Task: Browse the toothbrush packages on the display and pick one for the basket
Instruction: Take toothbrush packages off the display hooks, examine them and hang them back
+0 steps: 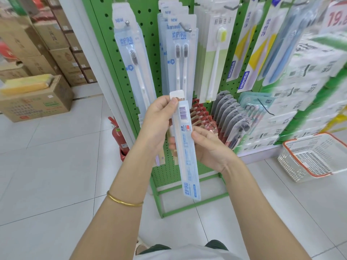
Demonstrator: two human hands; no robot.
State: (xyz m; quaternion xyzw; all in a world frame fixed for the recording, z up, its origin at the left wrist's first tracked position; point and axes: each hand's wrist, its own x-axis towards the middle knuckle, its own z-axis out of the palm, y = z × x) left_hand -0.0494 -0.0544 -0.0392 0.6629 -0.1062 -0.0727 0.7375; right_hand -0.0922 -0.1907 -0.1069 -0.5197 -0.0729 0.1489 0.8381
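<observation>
I hold a long pale-blue toothbrush package [185,147] in front of the green pegboard display [150,53], its back with the barcode facing me and turned upside down. My left hand [159,124] pinches its top near the hang tab. My right hand [208,147] grips its middle from the right, thumb on the front. More toothbrush packages hang on hooks: a single-brush pack [131,59], a twin pack [180,57] and a green-white pack [216,59]. The white basket with an orange rim [315,158] sits on the floor at the right.
Stacked cardboard boxes [37,94] stand at the left. A red fire extinguisher [119,137] stands beside the display's foot. Packs of tissue rolls [300,91] fill the shelf at the right. Dark and red small packages [229,117] hang low on the board. White tiles cover the floor.
</observation>
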